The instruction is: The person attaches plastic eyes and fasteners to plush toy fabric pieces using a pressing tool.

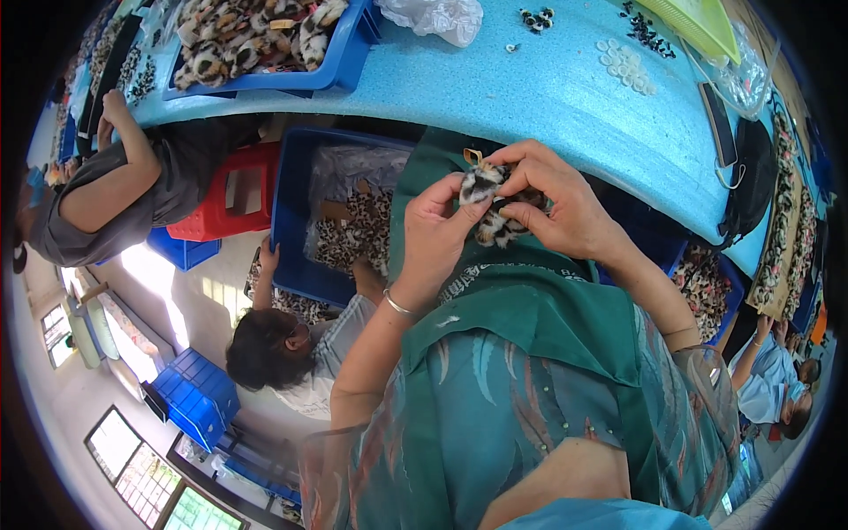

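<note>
Above my green-aproned lap, at the table's near edge, both hands grip one small plush toy [483, 187] with patchy black, white and tan fur. My left hand [435, 231], a silver bangle on its wrist, pinches the toy's left side between thumb and fingers. From the other side my right hand [558, 196] curls over it, thumb and fingertips pressed into the fur. A small tan tag [473, 156] sticks up at the toy's top. The fingers partly cover the toy's far side and underside.
On the blue table [495, 97] stand a blue bin [349, 66] of furry pieces, clear discs [623, 66], small black parts [649, 34], a phone [718, 124] and a yellow-green basket [698, 22]. A person [274, 349] crouches left by another blue bin [287, 212]; a red stool [252, 168] stands nearby.
</note>
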The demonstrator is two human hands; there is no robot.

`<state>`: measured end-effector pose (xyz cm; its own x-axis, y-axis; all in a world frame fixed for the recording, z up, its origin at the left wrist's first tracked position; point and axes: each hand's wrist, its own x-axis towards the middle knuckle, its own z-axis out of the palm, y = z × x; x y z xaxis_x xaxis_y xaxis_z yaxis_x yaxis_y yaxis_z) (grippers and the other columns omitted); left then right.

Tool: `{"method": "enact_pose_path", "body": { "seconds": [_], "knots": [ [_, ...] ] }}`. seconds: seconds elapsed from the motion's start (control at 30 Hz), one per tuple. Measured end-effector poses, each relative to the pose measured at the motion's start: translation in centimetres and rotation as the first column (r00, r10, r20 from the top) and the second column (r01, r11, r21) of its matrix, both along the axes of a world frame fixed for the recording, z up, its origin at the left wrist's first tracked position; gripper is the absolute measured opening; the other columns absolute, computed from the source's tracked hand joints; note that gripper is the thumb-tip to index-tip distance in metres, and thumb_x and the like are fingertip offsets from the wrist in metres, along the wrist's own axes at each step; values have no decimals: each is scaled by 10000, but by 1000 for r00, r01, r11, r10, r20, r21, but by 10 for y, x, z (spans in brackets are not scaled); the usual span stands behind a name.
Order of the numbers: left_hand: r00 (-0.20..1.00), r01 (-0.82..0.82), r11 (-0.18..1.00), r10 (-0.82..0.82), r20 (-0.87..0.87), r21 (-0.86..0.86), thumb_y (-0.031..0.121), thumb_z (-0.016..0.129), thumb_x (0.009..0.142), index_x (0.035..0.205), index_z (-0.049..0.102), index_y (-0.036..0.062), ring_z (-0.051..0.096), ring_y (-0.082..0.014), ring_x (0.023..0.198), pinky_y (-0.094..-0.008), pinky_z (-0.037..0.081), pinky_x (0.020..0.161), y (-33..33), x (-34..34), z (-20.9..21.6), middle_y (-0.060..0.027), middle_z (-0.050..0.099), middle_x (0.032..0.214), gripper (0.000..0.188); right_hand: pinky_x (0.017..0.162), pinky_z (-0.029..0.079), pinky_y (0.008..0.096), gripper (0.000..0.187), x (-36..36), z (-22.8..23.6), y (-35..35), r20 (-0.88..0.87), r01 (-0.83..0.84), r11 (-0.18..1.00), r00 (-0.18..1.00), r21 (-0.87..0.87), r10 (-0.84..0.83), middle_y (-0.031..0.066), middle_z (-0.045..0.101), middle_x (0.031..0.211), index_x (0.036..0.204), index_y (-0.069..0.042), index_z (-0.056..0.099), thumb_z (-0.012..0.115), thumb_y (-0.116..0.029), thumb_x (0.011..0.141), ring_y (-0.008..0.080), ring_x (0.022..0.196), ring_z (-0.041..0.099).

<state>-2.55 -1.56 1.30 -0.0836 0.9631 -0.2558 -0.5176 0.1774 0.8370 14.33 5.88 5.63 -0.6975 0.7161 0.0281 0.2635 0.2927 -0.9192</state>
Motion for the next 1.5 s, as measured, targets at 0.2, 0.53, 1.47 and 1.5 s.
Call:
{"method": "enact_pose_path", "body": {
  "seconds": [0.2,0.53,1.47,1.5],
  "knots": [
    [841,36,971,100,-532,238,24,696,740,934,651,-2,597,-184,794,-309,435,837,-1,-4,-2,-52,664,936,201,844,470,341,263,3,1,-3,-32,34,998,999,-54,-36,110,562,1115,911,-40,568,706,41,703,279,1042,557],
    [545,247,780,379,-748,575,-5,675,689,1021,629,61,610,-243,732,-367,437,738,6,0,8,-76,644,846,341,670,476,284,319,8,-3,-6,-78,82,996,994,32,-79,95,557,954,969,-33,589,680,60,677,197,805,565],
    [551,407,825,119,-826,391,-123,553,635,869,571,95,582,-239,785,-340,325,682,20,7,-6,-64,646,950,320,726,433,378,130,97,-47,158,101,327,529,773,783,-627,80,585,834,960,-104,695,659,-139,840,253,809,576],
    [529,427,812,131,-838,397,-111,563,638,870,575,99,576,-235,777,-341,324,680,21,8,-5,-56,639,938,313,751,416,395,135,100,-52,170,155,173,432,766,885,-624,73,583,840,961,-115,699,660,-163,841,257,855,572]
  ]
}}
